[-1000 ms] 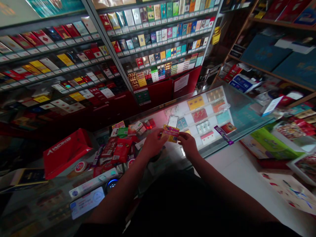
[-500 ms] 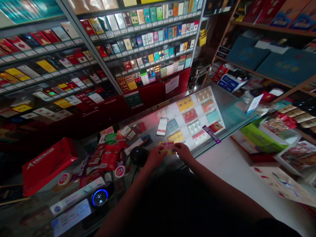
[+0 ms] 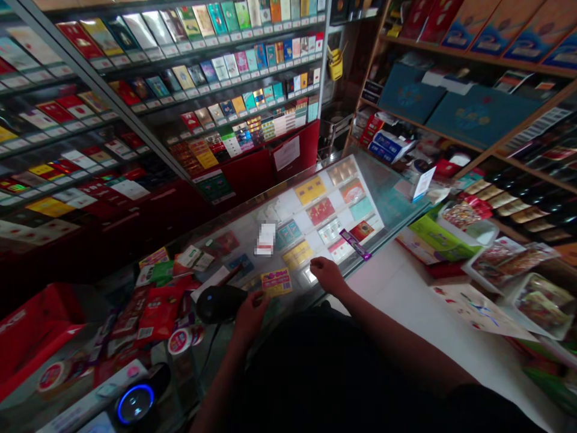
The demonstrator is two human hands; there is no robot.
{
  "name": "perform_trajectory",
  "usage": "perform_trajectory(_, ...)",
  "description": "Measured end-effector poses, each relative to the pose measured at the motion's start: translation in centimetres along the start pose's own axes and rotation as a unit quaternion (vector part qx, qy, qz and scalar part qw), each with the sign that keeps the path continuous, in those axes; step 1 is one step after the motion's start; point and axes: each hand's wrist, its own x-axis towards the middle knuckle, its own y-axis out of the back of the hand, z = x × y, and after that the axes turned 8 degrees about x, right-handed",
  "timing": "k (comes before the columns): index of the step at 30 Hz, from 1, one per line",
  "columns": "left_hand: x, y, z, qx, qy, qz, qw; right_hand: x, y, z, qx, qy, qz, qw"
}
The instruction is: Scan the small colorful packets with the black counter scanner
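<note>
Yellow-and-pink card (image 3: 276,282) pinched at its edge by left hand (image 3: 249,313), held just above glass counter (image 3: 396,201) beside black scanner (image 3: 219,302). Right hand (image 3: 328,274) rests fingers-down on the glass, holding nothing. Likely presenting card for scanning; needs its code turned toward scanner. Card print unreadable.

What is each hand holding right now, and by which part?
The left hand pinches a small yellow and pink card by its lower left corner. The right hand holds nothing; it rests on the glass counter.
</note>
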Motion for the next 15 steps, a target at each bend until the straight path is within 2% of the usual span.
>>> perform_trajectory(6, -1.7, -0.5, 0.9, 0.024, 0.003, 0.023, 0.999, 1.7, 7.5, 3.5, -0.08, -0.041, 0.154, 0.984)
perform_trajectory(8, -1.8, -0.8, 1.6, 0.026, -0.001, 0.022, 0.999, 2.1, 9.2, 4.4, -0.131, -0.022, 0.186, 0.973)
perform_trajectory(11, -1.4, -1.6, 2.9, 0.02, -0.012, 0.022, 0.999, 2.3, 10.7, 5.2, -0.194, -0.002, 0.198, 0.961)
perform_trajectory(15, -0.7, -3.0, 4.1, 0.01, -0.036, 0.013, 0.999, 2.7, 11.4, 5.4, -0.256, -0.018, 0.184, 0.949)
